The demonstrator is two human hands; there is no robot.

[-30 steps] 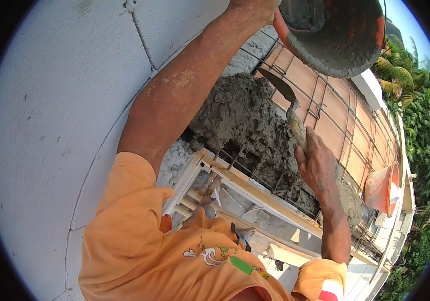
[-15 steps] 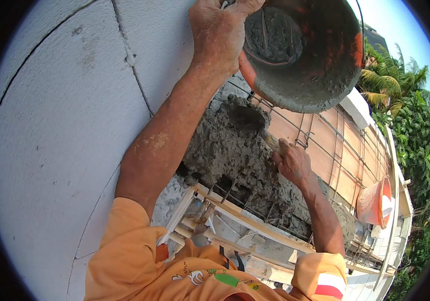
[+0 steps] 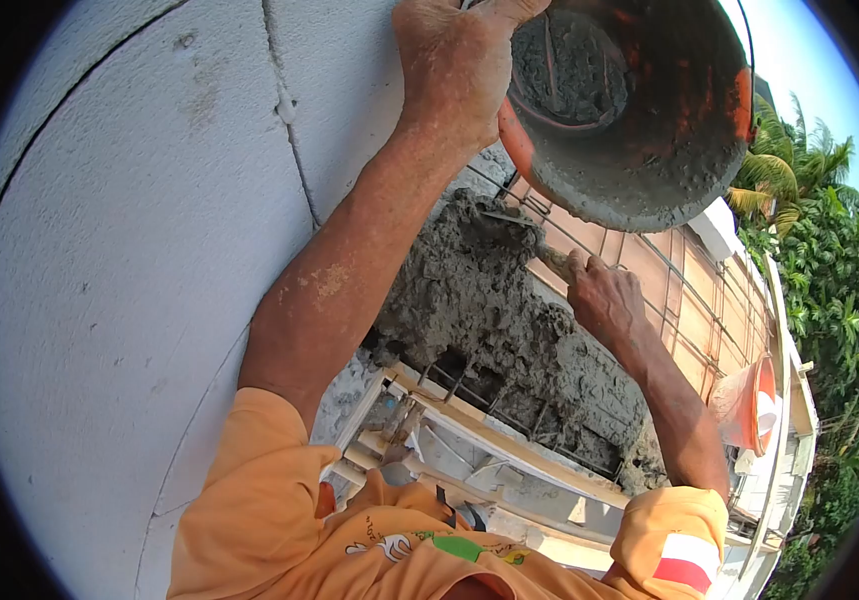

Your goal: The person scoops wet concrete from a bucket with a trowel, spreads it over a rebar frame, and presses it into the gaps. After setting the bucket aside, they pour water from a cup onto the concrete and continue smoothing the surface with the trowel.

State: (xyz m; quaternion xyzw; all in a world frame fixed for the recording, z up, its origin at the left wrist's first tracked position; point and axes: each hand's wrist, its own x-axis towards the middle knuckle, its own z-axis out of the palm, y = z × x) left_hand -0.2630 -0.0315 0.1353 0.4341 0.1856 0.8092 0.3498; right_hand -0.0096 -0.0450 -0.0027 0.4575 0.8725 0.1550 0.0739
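At the top of the view my left hand [image 3: 459, 65] is closed at the edge of an orange bucket [image 3: 684, 165], which is tipped with its mouth facing me. Grey wet mortar [image 3: 564, 75] lies in its bottom and coats its inner wall. Below it, my right hand [image 3: 607, 300] is wrapped round the handle of a trowel [image 3: 555, 262]. The trowel's blade, smeared grey, rests at the upper end of a thick bed of wet concrete [image 3: 479, 300]. My left fingertips are partly cut off by the frame.
A white block wall [image 3: 139, 280] rises on the left. Steel rebar [image 3: 684, 275] runs over wooden formwork [image 3: 649, 255] on the right. A second orange bucket [image 3: 744, 405] stands farther along. Timber framing [image 3: 489, 430] lies below the concrete. Trees [image 3: 824, 290] stand beyond.
The trowel blade has turned on the concrete, now showing more edge-on. My right hand has shifted slightly up and right in view. My left hand still holds the tipped bucket.
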